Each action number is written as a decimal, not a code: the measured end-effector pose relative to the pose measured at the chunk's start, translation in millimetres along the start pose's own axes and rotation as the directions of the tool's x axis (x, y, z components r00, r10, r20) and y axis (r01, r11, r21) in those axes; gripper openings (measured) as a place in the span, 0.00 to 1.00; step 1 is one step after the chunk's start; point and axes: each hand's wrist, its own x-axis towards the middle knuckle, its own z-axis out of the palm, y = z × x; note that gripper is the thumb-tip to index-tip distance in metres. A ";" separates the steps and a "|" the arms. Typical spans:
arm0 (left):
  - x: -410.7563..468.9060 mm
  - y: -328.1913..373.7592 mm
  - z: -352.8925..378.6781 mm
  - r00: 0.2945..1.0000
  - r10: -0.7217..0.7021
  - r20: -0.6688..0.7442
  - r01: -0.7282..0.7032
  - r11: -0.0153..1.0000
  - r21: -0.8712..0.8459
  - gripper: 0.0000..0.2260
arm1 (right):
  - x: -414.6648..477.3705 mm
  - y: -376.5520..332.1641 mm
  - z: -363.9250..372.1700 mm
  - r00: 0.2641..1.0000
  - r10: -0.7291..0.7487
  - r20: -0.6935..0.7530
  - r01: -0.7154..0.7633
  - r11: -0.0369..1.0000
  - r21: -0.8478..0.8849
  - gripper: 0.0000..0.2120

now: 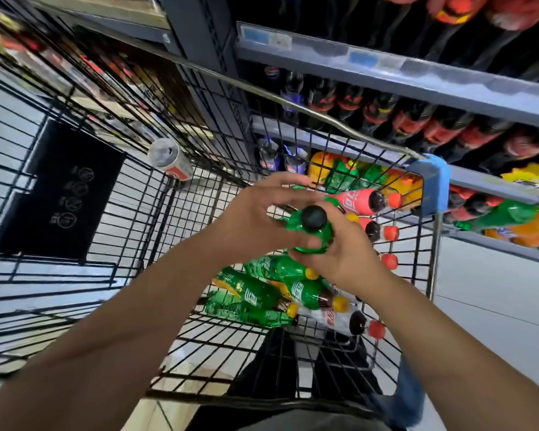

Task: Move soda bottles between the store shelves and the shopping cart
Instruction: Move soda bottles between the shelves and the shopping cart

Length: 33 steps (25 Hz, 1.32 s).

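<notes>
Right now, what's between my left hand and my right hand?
In the head view, one green bottle with a dark cap fills the gap between left hand and right hand, above the shopping cart.

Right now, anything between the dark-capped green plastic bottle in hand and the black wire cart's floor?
Yes. Left hand and right hand hold the dark-capped green plastic bottle over lying bottles: green yellow-capped bottles beneath, red-capped cola bottles rightward. The wire floor is bare just left.

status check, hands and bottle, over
Right hand grips green bottle over the cart. Left hand curved alongside, contact unclear. Bottles piled in cart below.
</notes>
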 end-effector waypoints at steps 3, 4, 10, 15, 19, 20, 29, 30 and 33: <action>0.3 -31.6 -25.4 0.954 -0.267 0.135 0.239 0.951 0.194 0.41 | -11.6 5.3 -6.9 0.994 0.064 -0.092 -0.056 0.994 0.091 0.28; 0.1 -49.5 -28.4 0.915 -0.377 0.145 0.331 0.906 0.263 0.40 | -15.1 8.8 -11.1 0.988 0.101 -0.114 -0.084 0.987 0.139 0.27; -0.6 -148.1 16.8 0.813 -0.554 0.179 0.307 0.669 0.677 0.47 | -33.7 21.8 -25.3 0.947 0.187 -0.261 -0.129 0.967 0.221 0.20; 1.6 -176.3 58.1 0.827 -0.512 0.230 0.186 0.636 0.749 0.47 | -46.4 36.1 -23.7 0.892 0.223 -0.394 -0.138 0.963 0.232 0.16; 0.3 -178.6 74.2 0.883 -0.451 0.129 0.203 0.617 0.760 0.41 | -51.8 39.2 -18.7 0.890 0.228 -0.396 -0.137 0.960 0.244 0.12; -0.5 -179.2 75.7 0.889 -0.441 0.119 0.210 0.625 0.752 0.40 | -52.9 41.1 -17.9 0.890 0.233 -0.392 -0.144 0.960 0.242 0.11; -13.1 -155.6 27.0 0.902 -0.371 -0.222 0.430 0.816 0.386 0.29 | -56.0 40.3 -14.4 0.926 0.221 -0.308 -0.150 0.960 0.239 0.18; -11.5 -144.6 21.2 0.909 -0.350 -0.228 0.413 0.836 0.362 0.28 | -54.0 37.8 -14.3 0.933 0.212 -0.291 -0.145 0.961 0.235 0.21; -11.9 -108.2 8.5 0.944 -0.275 -0.183 0.316 0.915 0.252 0.23 | -48.1 28.7 -13.5 0.960 0.169 -0.221 -0.118 0.966 0.229 0.24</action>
